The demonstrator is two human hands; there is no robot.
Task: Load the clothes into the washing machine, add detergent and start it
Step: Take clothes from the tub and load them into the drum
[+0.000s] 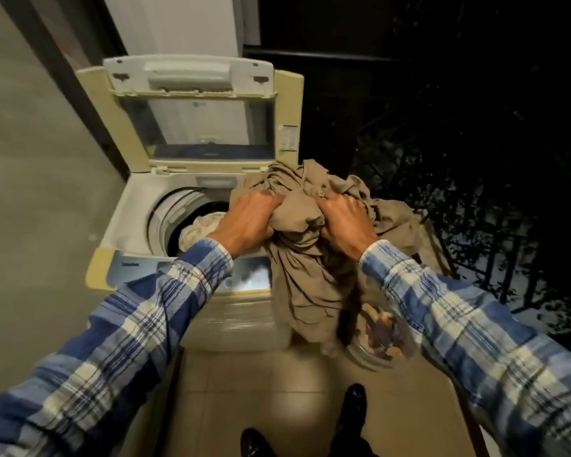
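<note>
Both hands (pixel 249 219) (pixel 345 221) gripping khaki garment (pixel 304 275), bunched between them

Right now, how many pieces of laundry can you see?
3. A tan cloth gripped by the left hand and right hand; a pale cloth in the drum; patterned fabric in the basket. More may be hidden underneath.

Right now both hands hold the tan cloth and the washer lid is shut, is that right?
Not quite: the lid is open, tipped up behind the drum, as the head view shows. The rest holds: the left hand and the right hand both hold the tan cloth.
</note>
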